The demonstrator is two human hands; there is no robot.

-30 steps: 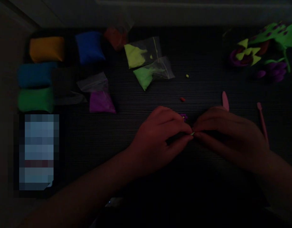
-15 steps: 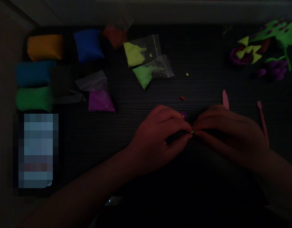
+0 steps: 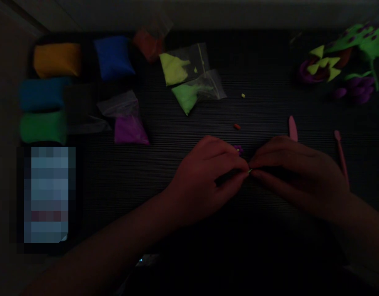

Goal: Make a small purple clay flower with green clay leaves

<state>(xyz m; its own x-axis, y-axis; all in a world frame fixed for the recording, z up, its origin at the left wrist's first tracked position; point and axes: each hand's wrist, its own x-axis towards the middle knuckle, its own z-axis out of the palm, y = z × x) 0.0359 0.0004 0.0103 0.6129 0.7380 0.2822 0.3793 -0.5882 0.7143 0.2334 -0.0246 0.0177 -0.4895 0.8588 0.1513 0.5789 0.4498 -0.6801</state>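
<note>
My left hand and my right hand meet fingertip to fingertip over the dark ribbed table. Between their pinched thumbs and fingers is a tiny piece of light green clay, mostly hidden by the fingertips. Just behind my left fingers lies a small purple clay flower with a yellowish centre, partly covered by the hand. A small red clay bit and a yellow crumb rest farther back. The pink flat tool pokes out from behind my right hand.
Clay packs fill the back left, among them orange, blue and green. Opened bags hold purple, yellow and light green clay. Clay models stand back right, near a thin pink tool. A pixelated screen lies left.
Both hands stay pinched together in nearly the same place. Less of the light green clay shows between the fingertips. The whole view has shifted very slightly.
</note>
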